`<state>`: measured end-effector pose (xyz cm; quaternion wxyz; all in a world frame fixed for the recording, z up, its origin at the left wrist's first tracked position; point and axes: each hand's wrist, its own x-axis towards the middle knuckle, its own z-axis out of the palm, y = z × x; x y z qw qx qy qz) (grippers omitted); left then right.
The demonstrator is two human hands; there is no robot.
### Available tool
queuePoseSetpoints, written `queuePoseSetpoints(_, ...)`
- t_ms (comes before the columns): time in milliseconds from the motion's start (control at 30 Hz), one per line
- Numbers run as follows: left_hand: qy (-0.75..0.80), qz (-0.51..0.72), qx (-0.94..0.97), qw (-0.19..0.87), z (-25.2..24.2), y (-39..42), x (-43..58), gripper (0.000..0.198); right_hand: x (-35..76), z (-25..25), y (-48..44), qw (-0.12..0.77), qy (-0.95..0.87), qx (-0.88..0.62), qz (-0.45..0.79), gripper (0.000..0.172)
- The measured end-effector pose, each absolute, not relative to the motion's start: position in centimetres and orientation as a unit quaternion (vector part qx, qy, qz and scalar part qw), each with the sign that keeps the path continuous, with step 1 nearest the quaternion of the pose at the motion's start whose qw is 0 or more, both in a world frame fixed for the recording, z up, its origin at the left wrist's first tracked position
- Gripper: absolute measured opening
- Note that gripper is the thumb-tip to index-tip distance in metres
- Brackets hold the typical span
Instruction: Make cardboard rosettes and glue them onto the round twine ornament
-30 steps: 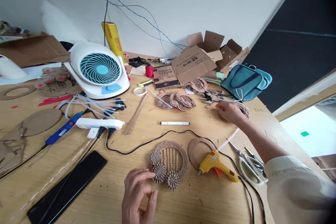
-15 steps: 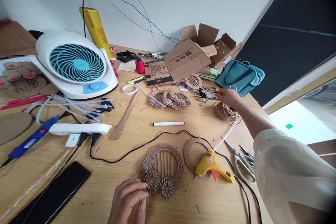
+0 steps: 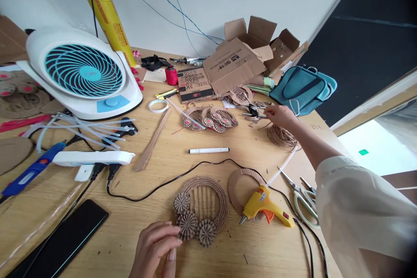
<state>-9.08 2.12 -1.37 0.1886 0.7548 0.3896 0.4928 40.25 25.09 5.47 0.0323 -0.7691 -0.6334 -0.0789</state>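
Observation:
A brown ring wreath (image 3: 221,202) with strands across its middle and pleated paper rosettes (image 3: 188,225) lies at the lower centre. My left hand (image 3: 158,247) is at its lower left, fingers apart and curved, fingertips beside the nearest rosette. Farther off at the right, my right hand (image 3: 280,116) has its fingers pinched together by a pile of small tools (image 3: 254,112); what it holds is too small to make out. Below that hand sits a coil of brown cord (image 3: 282,136). The yellow glue gun (image 3: 265,206) lies over a cardboard ring (image 3: 237,182).
White-handled scissors (image 3: 306,206) lie right of the glue gun. A black cable crosses the table near a marker (image 3: 209,150). A power strip (image 3: 94,160), phone (image 3: 65,243) and fan (image 3: 84,74) stand left. Decorated rings (image 3: 210,119), cardboard (image 3: 234,67) and a teal bag (image 3: 302,89) are behind.
The view has shifted slightly. My right hand remains by the tools and has moved slightly at the pile; my left hand stays beside the rosettes.

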Motion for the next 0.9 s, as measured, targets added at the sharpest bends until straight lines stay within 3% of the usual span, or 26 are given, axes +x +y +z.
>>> queuePoseSetpoints(300, 0.415, 0.505, 0.718, 0.241, -0.7, 1.4, -9.2, 0.02, 36.7, 5.3, 22.4, 0.002, -0.69, -0.722, -0.054, 0.028)
queuePoseSetpoints(533, 0.426, 0.537, 0.68, 0.26, -0.8, 1.3, -9.2, 0.011, 35.9, 8.6, 17.9, 0.023, -0.696, -0.715, -0.067, 0.025)
queuePoseSetpoints(900, 0.455, 0.522, 0.678, 0.245, -0.5, 1.6, -9.3, 0.011, 35.2, 8.1, 4.2, 0.21, -0.651, -0.727, -0.064, 0.023)
